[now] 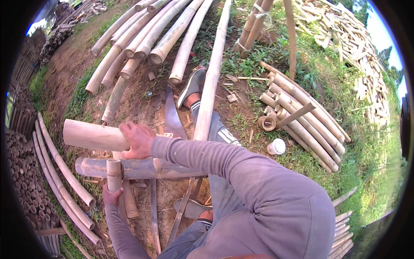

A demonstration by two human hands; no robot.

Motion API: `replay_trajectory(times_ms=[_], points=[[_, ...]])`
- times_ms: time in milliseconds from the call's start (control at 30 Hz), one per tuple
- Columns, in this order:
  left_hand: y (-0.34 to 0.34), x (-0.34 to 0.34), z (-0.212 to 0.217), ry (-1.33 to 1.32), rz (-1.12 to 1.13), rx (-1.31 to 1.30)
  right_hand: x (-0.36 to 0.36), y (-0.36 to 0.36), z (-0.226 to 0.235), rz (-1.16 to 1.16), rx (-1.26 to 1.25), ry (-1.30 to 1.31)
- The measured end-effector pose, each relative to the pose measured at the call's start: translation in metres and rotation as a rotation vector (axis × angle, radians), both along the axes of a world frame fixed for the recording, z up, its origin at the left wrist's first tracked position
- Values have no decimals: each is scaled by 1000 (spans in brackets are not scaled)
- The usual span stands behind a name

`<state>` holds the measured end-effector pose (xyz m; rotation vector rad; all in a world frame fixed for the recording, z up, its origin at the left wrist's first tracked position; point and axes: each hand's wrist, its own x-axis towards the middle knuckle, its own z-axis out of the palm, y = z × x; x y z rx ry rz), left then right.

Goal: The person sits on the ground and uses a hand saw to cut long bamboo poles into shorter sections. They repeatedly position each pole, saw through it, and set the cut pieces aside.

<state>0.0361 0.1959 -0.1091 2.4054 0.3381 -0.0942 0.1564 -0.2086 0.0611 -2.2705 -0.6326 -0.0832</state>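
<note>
My right hand (137,139) reaches across to the left, its fingers closed over the right end of a thick, pale bamboo piece (92,134). That piece lies just beyond a horizontal dark-grey bamboo pole (142,167). Lower down, my left hand (112,196) is wrapped round the lower part of a short bamboo post (114,168), which stands in front of the pole. Past my right wrist lies a handsaw (174,116) with a toothed blade, its handle end partly hidden. A long bamboo pole (212,77) slants down to my forearm.
Several long bamboo poles (161,36) fan out at the far side. Cut lengths (310,118) are stacked on the right, near a white container (276,146). Curved poles (64,172) lie at the left beside stacked bamboo (32,190). Two upright strips (154,211) stand near my legs.
</note>
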Motion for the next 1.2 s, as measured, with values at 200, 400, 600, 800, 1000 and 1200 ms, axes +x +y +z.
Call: replay_trajectory(times_ms=[200,400,600,800,1000,1200], points=[[-76,-33,74,-140,-87,233,-84,-57,-19,-146,679,644],[-76,-93,113,-306,-27,190,-100,-306,110,-327,1351,875],[-85,-111,149,-315,3,297,-266,-676,363,-761,1186,-611],[-73,-106,246,-456,162,288,-374,-694,303,-1172,843,-941],[-47,-89,459,-783,173,68,-241,-472,80,-629,967,-111],[-101,-110,597,-1094,112,184,-218,-157,126,133,508,-497]])
